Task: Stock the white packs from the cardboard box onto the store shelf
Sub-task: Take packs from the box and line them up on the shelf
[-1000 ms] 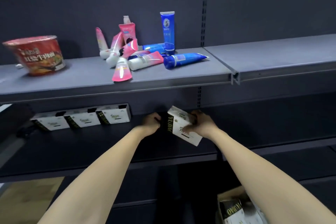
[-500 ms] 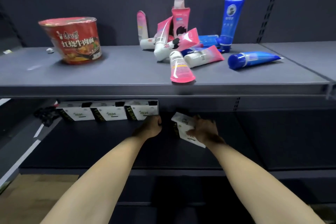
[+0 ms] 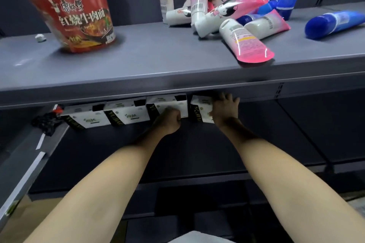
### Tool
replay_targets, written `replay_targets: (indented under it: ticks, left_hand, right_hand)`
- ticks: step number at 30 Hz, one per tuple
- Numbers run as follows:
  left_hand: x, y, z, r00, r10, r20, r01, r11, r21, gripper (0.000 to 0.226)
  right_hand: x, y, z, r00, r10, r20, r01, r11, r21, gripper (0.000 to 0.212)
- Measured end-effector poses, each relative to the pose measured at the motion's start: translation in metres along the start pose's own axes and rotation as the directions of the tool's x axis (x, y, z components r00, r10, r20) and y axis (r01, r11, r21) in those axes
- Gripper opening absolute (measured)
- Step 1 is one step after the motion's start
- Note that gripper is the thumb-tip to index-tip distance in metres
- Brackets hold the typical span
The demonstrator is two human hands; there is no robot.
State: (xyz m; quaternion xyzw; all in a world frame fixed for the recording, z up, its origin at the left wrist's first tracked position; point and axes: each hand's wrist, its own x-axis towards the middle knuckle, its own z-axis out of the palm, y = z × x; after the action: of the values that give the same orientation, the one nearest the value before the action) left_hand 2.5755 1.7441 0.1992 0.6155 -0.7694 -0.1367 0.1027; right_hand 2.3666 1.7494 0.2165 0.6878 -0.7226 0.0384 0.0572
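Three white packs with black edges stand in a row at the back of the dark lower shelf (image 3: 118,150): one at the left (image 3: 87,117), one in the middle (image 3: 128,113), one on the right (image 3: 167,104). My left hand (image 3: 167,120) is a closed fist pressed against the front of the right-hand pack. A fourth white pack (image 3: 200,109) stands just right of the row, and my right hand (image 3: 224,109) grips its right side, fingers spread behind it. The cardboard box is out of view.
The upper shelf (image 3: 158,69) juts out above my hands. On it stand a red instant noodle cup (image 3: 79,14), a pile of pink and white tubes (image 3: 223,16) and blue tubes (image 3: 333,23). A black object (image 3: 46,122) lies left of the packs.
My right hand has carried the tilted pack back and left, and it now stands upright beside the row. My left hand moved up against the third pack. The camera came closer and lower.
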Motion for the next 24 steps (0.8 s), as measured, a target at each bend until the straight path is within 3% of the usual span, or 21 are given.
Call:
replay_targets:
  ticks: [7,11,14,17,20,24]
  left_hand:
    - [0.004,-0.02,0.001,0.997,0.066,0.046,-0.066,0.998,-0.001,0.009]
    - [0.004,-0.031,-0.001,0.996,0.082,0.04,-0.082,0.997,-0.006,0.009]
    - [0.002,-0.032,-0.003,0.997,0.072,0.039,-0.072,0.997,-0.021,0.009]
    - [-0.001,-0.028,-0.002,0.997,0.074,0.033,-0.073,0.997,-0.04,0.008]
    - [-0.005,-0.019,-0.001,0.997,0.067,0.027,-0.065,0.996,-0.065,0.009]
    - [-0.01,0.005,0.002,0.995,0.093,0.035,-0.09,0.993,-0.077,0.009]
  right_hand:
    - [0.014,-0.034,0.013,0.995,0.103,-0.005,-0.1,0.981,0.168,0.068]
    - [0.023,-0.038,0.014,0.992,0.103,-0.071,-0.097,0.992,0.075,0.051]
    - [0.02,-0.047,0.014,0.984,0.155,-0.087,-0.141,0.98,0.143,0.046]
    - [0.014,-0.048,0.013,0.995,0.095,-0.008,-0.092,0.978,0.189,0.071]
    - [0.006,-0.037,0.014,0.997,0.006,0.074,-0.032,0.938,0.346,0.096]
    - [-0.021,-0.016,0.006,1.0,-0.025,-0.004,0.024,0.87,0.492,0.087]
